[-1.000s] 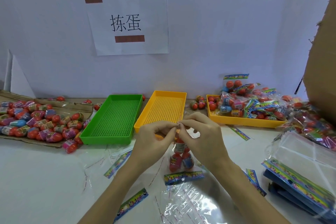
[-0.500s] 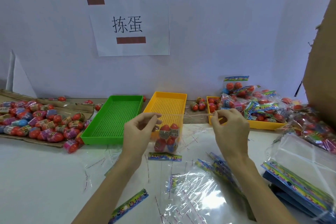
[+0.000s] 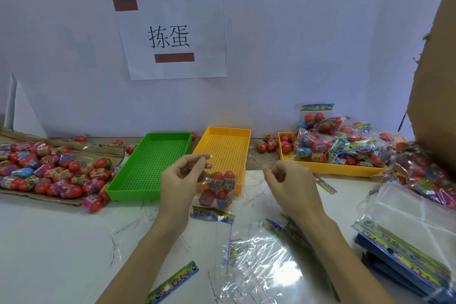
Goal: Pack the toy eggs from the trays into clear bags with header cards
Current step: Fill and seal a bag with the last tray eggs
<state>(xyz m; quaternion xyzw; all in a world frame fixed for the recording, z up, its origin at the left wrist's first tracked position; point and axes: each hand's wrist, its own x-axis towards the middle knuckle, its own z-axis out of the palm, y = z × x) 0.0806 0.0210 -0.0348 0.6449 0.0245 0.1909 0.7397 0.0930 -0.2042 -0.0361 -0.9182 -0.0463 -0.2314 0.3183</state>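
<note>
Glossy clear bag [image 3: 217, 190] of ovoid eggs, pinched by left hand [image 3: 181, 180]

Three trays sit on the surface: one green tray [image 3: 150, 163], one empty yellow tray [image 3: 225, 153], and one yellow tray [image 3: 330, 169] far right. Two hands show. One paper sign [image 3: 172, 36] hangs on the wall. The loose eggs [image 3: 49, 173] at left are too many to count.

White table [image 3: 49, 254] with trays [image 3: 153, 163], bags [image 3: 254, 266].
</note>
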